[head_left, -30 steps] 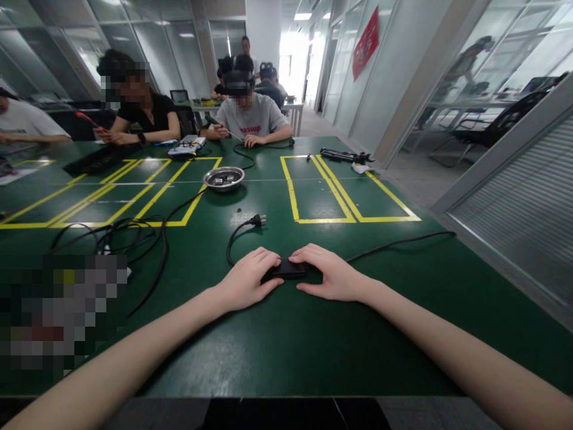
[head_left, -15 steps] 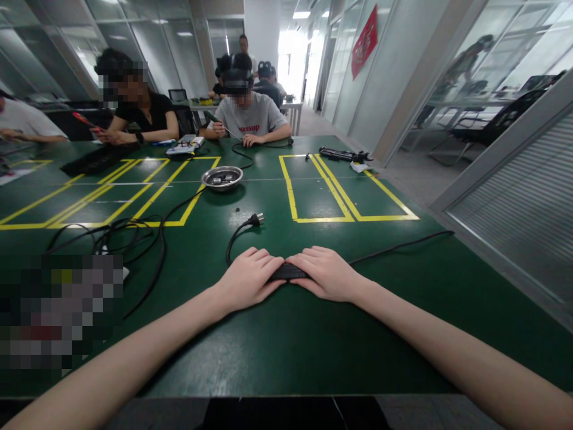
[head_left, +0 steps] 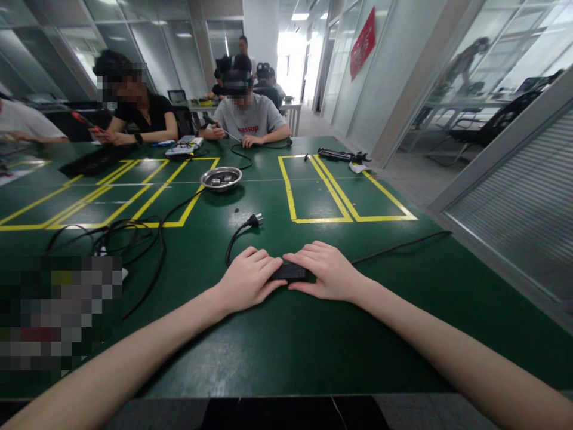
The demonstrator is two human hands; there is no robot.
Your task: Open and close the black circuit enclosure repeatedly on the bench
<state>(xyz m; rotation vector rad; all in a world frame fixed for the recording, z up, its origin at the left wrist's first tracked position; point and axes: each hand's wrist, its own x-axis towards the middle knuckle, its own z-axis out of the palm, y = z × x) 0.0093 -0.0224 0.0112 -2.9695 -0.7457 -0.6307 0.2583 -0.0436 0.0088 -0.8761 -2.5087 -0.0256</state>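
Note:
A small black power adapter (head_left: 290, 273) lies on the green table (head_left: 286, 340) in front of me. My left hand (head_left: 248, 278) grips its left end, fingers curled over the top. My right hand (head_left: 324, 272) grips its right end the same way, and the fingertips of both hands nearly meet. One black cable runs from the adapter to a plug (head_left: 253, 220) just beyond my left hand. Another cable (head_left: 398, 245) leads off to the right.
A metal bowl (head_left: 221, 177) with small parts sits beyond the plug. Tangled black cables (head_left: 116, 236) lie at the left. Yellow tape outlines (head_left: 340, 197) mark the table. A black tool (head_left: 342, 156) lies far right. Other people work at the far side.
My hands closed in over the adapter from both ends, covering more of it than a second ago. Since half a second ago they have barely shifted.

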